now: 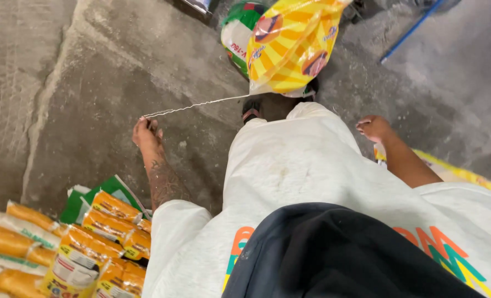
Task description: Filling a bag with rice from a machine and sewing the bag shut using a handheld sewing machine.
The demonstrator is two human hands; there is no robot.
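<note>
White string (195, 105) stretched taut over the concrete floor (91, 83) — one end pinched in the left hand (146, 135), fingers closed on it, the other end running to a yellow patterned sack (289, 44) ahead. Right hand (373, 128) hangs loosely curled, empty, beside the white shirt (295, 165). A green-and-white bag (235, 33) sits just behind the sack. Lower left — stacked orange snack packets (91, 248)

We have one view only, from a camera on the head, looking steeply down past the shirt (311, 182) at the concrete floor (107, 83), close above both hands, with nothing shared with a second view.
</note>
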